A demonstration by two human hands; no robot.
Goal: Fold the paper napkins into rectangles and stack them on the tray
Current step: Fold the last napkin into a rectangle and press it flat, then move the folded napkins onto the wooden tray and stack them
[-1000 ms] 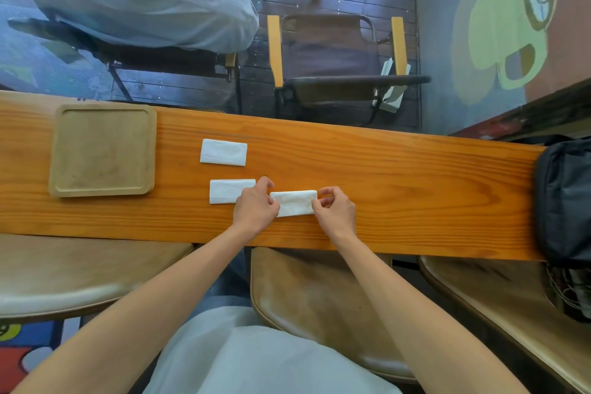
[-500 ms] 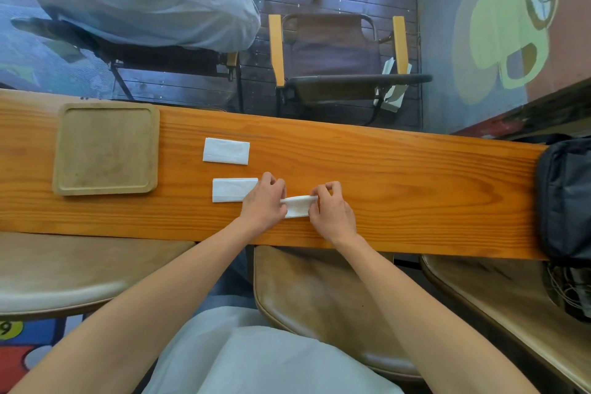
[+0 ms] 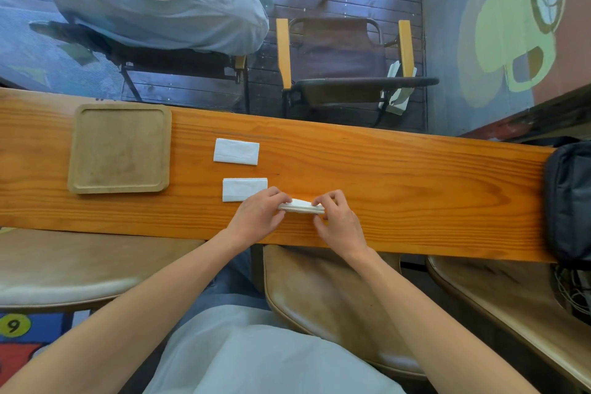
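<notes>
Wooden counter [image 3: 399,176] runs across under my hands, dark decking and chairs beyond its far edge, someone seated out there past my left hand. Both hands on one napkin mid-fold: left hand [image 3: 256,217] pinches its left end, fingers curled over the top edge; right hand [image 3: 339,217] pinches the right end, thumb underneath, fingertips on top. Napkin in hand [image 3: 300,205] sits between the two hands, tipped up on edge, looks like a narrow doubled strip, just clear of or barely touching the wood, can't tell which. Count: three napkins total. Two folded rectangles lie flat on the counter: near folded napkin [image 3: 244,189] just beyond my left fingers, its corner tucked under them or touching; far folded napkin [image 3: 236,151] further out from my left hand, apart from the near one. One tray [image 3: 81,150], well off to the left of my left hand, nothing on it. Progress as I read it: two folds done, third about finished or needing one more press to crease. Zero stacked. Left to do: flatten this one, then move all three onto the tray and square them up in one pile. One black bag [image 3: 572,201] at the counter end, far off my right hand, not involved.
</notes>
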